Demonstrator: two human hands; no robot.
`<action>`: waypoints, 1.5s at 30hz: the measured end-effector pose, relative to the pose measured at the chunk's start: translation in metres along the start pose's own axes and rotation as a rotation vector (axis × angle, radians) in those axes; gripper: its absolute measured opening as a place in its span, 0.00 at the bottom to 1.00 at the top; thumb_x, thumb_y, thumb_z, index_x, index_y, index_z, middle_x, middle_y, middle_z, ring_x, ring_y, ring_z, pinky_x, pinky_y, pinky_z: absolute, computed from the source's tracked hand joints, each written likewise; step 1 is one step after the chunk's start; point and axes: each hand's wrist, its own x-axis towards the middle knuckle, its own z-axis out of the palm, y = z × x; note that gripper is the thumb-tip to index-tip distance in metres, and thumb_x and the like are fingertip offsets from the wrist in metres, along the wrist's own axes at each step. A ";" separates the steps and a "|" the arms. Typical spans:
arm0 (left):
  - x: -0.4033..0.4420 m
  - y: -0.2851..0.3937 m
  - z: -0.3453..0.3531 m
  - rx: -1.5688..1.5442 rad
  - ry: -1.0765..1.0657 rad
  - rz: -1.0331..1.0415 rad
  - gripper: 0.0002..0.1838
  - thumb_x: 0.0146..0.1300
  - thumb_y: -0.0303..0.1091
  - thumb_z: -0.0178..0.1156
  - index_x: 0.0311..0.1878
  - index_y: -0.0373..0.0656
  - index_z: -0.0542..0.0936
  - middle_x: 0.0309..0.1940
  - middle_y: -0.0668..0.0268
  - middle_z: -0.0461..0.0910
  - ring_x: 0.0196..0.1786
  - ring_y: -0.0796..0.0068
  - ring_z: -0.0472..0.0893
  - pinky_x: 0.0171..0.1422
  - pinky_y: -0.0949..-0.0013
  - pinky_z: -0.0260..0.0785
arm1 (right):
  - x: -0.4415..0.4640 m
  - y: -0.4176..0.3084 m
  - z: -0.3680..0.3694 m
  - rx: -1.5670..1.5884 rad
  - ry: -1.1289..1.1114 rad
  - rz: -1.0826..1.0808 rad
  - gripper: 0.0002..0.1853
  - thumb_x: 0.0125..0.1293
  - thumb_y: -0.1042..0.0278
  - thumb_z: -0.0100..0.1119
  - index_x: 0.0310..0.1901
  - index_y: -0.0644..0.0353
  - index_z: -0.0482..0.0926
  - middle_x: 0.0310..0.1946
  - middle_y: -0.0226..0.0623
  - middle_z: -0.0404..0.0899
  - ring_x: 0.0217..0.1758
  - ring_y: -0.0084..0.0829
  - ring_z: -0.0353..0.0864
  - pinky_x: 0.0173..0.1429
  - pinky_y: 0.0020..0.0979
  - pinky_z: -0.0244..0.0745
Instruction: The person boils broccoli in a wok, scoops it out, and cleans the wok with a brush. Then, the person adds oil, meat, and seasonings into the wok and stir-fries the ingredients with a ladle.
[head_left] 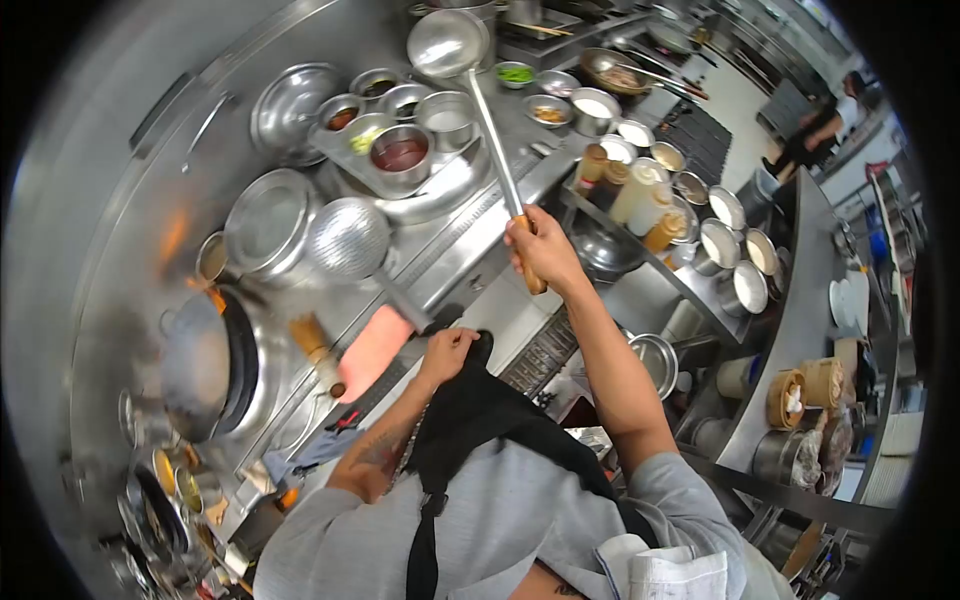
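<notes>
My right hand (541, 250) is wrapped round the wooden handle of a long metal ladle (492, 138). The ladle's round bowl is raised over the back of the steel counter, near a small bowl of chopped greens (515, 74). My left hand (452, 352) is closed near the front of my black apron, beside the dark handle end of a utensil; what it holds, if anything, is hidden. A perforated skimmer (350, 239) lies on the counter to the left, with a pink cloth (376, 350) and a bamboo brush (318, 352) nearer me.
A wok (196, 364) sits at the left, with an orange flame beside it. Sauce pots (402, 158) stand at the back. Squeeze bottles (645, 198) and metal containers (719, 245) fill the right side. Another person (822, 128) is in the far right background.
</notes>
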 end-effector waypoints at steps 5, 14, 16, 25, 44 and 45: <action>0.131 0.083 0.035 0.073 -0.168 0.228 0.16 0.68 0.41 0.60 0.42 0.36 0.84 0.32 0.62 0.87 0.32 0.69 0.84 0.41 0.68 0.75 | 0.028 -0.010 -0.116 -0.388 0.374 -0.022 0.22 0.72 0.67 0.52 0.64 0.64 0.66 0.18 0.27 0.69 0.14 0.21 0.68 0.18 0.28 0.66; 0.422 0.164 0.105 0.006 -0.076 0.307 0.15 0.66 0.43 0.62 0.43 0.41 0.85 0.34 0.57 0.86 0.33 0.60 0.85 0.41 0.62 0.76 | 0.129 -0.045 -0.236 -1.150 0.607 0.087 0.28 0.63 0.70 0.51 0.66 0.67 0.68 0.36 0.65 0.81 0.41 0.60 0.83 0.49 0.52 0.76; 0.500 0.152 0.139 0.150 0.003 0.403 0.18 0.67 0.37 0.56 0.56 0.41 0.80 0.52 0.53 0.82 0.49 0.53 0.83 0.56 0.59 0.74 | 0.148 -0.055 -0.239 -1.154 0.589 0.109 0.28 0.63 0.70 0.52 0.66 0.67 0.68 0.35 0.64 0.81 0.40 0.60 0.83 0.48 0.52 0.76; 0.634 0.144 0.189 0.691 -0.099 0.569 0.33 0.63 0.25 0.46 0.74 0.43 0.61 0.77 0.63 0.57 0.80 0.68 0.54 0.79 0.42 0.45 | 0.178 -0.038 -0.254 -1.332 0.497 0.143 0.31 0.63 0.75 0.54 0.70 0.66 0.64 0.26 0.56 0.80 0.31 0.58 0.81 0.42 0.51 0.76; 0.630 0.158 0.161 0.699 -0.273 0.507 0.39 0.61 0.23 0.48 0.78 0.49 0.54 0.79 0.66 0.52 0.81 0.65 0.51 0.78 0.36 0.44 | 0.179 -0.104 -0.339 -0.042 0.292 0.434 0.29 0.71 0.71 0.55 0.72 0.61 0.62 0.30 0.30 0.73 0.16 0.15 0.66 0.17 0.19 0.63; 0.624 0.168 0.150 0.648 -0.308 0.483 0.40 0.61 0.23 0.48 0.78 0.49 0.53 0.79 0.65 0.52 0.81 0.65 0.50 0.79 0.38 0.45 | 0.172 -0.100 -0.341 -0.046 0.280 0.410 0.29 0.71 0.71 0.55 0.72 0.61 0.62 0.30 0.30 0.73 0.16 0.15 0.66 0.17 0.19 0.63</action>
